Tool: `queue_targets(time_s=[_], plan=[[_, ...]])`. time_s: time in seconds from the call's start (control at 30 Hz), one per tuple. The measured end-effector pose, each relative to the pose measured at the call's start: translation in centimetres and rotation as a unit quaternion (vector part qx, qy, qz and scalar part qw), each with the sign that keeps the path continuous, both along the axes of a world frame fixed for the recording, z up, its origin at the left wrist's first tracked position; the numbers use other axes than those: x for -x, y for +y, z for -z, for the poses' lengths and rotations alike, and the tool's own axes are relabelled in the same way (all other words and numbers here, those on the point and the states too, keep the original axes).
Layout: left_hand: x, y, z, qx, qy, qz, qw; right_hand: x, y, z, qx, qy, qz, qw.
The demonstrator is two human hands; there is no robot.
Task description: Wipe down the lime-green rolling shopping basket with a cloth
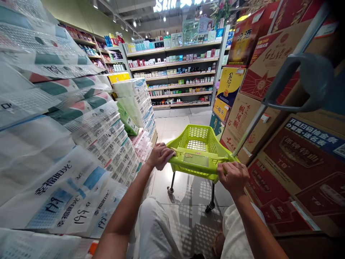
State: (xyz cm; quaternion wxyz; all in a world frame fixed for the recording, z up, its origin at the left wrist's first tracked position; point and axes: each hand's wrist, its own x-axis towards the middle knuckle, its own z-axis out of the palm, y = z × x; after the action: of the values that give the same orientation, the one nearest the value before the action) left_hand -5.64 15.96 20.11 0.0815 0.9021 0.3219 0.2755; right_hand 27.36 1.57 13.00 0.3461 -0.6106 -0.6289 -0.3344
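A lime-green plastic shopping cart (pixel 188 169) stands in front of me on wheeled legs. Its perforated basket shows no goods inside. My left hand (pixel 161 156) wraps round the left end of the handle. At the handle's right end, my right hand (pixel 234 176) is closed on it too. Between them a clear panel (pixel 196 159) sits in the handle. A metal pole with a grey loop handle (pixel 299 82) rises beside my right hand; its lower end meets the cart near the handle's right end.
Stacked paper packs (pixel 105 144) in plastic wrap line the left side closely. Liquor cartons (pixel 258 126) are piled along the right. Ahead, beyond pale floor tiles (pixel 175 122), stands a wide shelf unit (pixel 175 72) of small boxed goods and bottles.
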Motion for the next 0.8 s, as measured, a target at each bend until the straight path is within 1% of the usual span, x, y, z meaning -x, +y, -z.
queue_targets(time_s=[0.07,0.1,0.17,0.23,0.33,0.37,0.4,0.43,0.47,0.57,0.6,0.67,0.73,0.8], plan=[[-1.3,-1.9,0.0,-0.031,0.028,-0.032,0.999,-0.3,0.2,0.1,-0.005,0.021,0.012,1.0],[-1.9,-2.5,-0.3,-0.032,0.059,-0.034,0.997,-0.4,0.3,0.2,-0.008,0.029,0.013,0.999],[-3.2,-3.0,-1.4,-0.001,0.132,-0.02,0.991,-0.8,0.2,0.2,-0.013,0.037,0.006,0.999],[-4.2,-2.4,-2.7,0.085,0.208,-0.012,0.974,-1.1,-0.2,0.3,-0.02,0.041,-0.005,0.999],[-5.2,-1.1,-3.8,0.251,0.28,-0.038,0.926,-1.4,-0.8,0.5,-0.028,0.046,-0.024,0.998],[-5.4,-0.9,-3.9,0.284,0.288,-0.049,0.913,-1.4,-1.0,0.6,-0.028,0.05,-0.025,0.998],[-5.5,-1.1,-3.8,0.295,0.288,-0.055,0.909,-1.4,-1.1,0.7,-0.029,0.054,-0.023,0.998],[-5.5,-1.6,-3.7,0.285,0.281,-0.06,0.914,-1.5,-1.2,0.8,-0.031,0.059,-0.02,0.998],[-5.4,-2.3,-3.6,0.259,0.27,-0.063,0.925,-1.6,-1.3,1.0,-0.034,0.064,-0.016,0.997],[-5.1,-5.7,-3.3,0.134,0.208,-0.077,0.966,-2.2,-1.3,1.4,-0.052,0.069,-0.022,0.996],[-5.0,-6.9,-3.2,0.092,0.183,-0.088,0.975,-2.4,-1.2,1.5,-0.057,0.069,-0.028,0.996],[-4.8,-9.2,-2.7,0.016,0.133,-0.116,0.984,-2.7,-1.2,1.6,-0.058,0.071,-0.042,0.995],[-4.7,-11.2,-1.3,-0.053,0.082,-0.133,0.986,-2.7,-1.1,1.6,-0.049,0.078,-0.05,0.995],[-4.6,-12.6,1.1,-0.113,0.019,-0.153,0.982,-2.2,-1.0,1.6,-0.039,0.085,-0.049,0.994]])
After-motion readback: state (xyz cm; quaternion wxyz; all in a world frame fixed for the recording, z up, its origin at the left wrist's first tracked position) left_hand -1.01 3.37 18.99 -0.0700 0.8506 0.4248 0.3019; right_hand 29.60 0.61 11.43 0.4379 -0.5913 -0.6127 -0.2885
